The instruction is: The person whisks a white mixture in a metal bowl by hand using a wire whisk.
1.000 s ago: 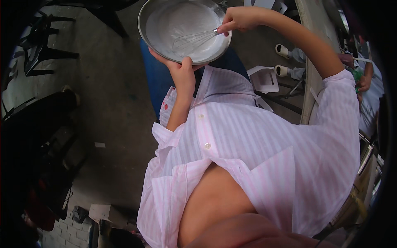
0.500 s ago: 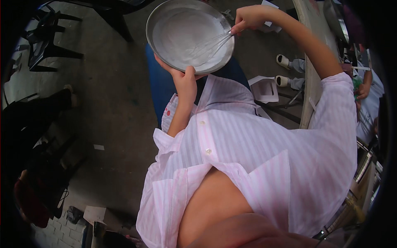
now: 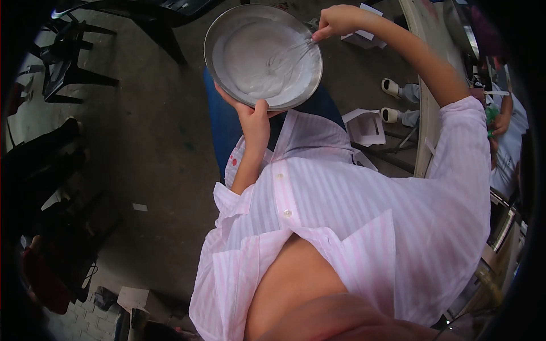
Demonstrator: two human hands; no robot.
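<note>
A round metal mixing bowl (image 3: 214, 71) rests tilted above my lap, with a pale, creamy mixture (image 3: 253, 54) inside it. My left hand (image 3: 253, 116) grips the bowl's near rim, thumb at the edge and fingers underneath. Pinched by its handle end in my right hand (image 3: 335, 23) is a wire whisk (image 3: 297, 55), entering over the bowl's right side. The whisk's wires sit in the mixture, which is smeared up the inner wall. Most of the handle is hidden by my fingers.
A table (image 3: 427, 113) runs along my right side. Beneath it are a white box (image 3: 364, 128) and another person's shoes (image 3: 390, 88). A person's hand (image 3: 500, 124) shows at the far right. Dark plastic chairs (image 3: 68, 68) stand at the upper left.
The whisk has shifted slightly within the bowl, and my right hand has moved a little left. The bowl sits slightly lower in view. Both holds are kept.
</note>
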